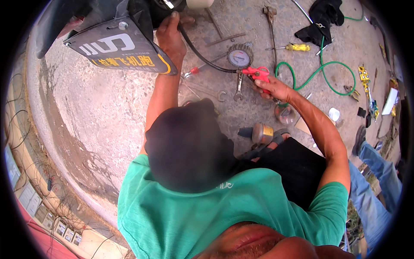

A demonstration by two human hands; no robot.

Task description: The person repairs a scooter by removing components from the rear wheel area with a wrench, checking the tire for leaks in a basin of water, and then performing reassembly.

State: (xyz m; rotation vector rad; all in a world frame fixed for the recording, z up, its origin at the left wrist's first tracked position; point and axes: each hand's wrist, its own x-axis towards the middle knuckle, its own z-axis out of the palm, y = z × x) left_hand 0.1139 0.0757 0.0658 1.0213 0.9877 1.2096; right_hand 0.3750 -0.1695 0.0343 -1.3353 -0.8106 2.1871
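My right hand (276,89) is wrapped round the red handle of a tyre inflator (258,74). Its round dial gauge (239,56), in a dark ribbed guard, faces up. From the gauge a black air hose (200,60) curves up and left to my left hand (171,36). There the fingers close round the hose end beside a dark vehicle part; the hose tip is hidden. A dark mud flap (125,47) with printed markings hangs left of that wrist. A green hose (293,75) loops near my right hand, and an open-end wrench (238,88) lies below the gauge.
On the concrete lie a yellow-handled screwdriver (297,47), a red-handled screwdriver (193,71), another wrench (220,96) and a black cloth (321,21). A jar (262,134) stands by my foot. Another person's jeans-clad leg (373,181) is at the right. Thin cables (39,168) tangle far left.
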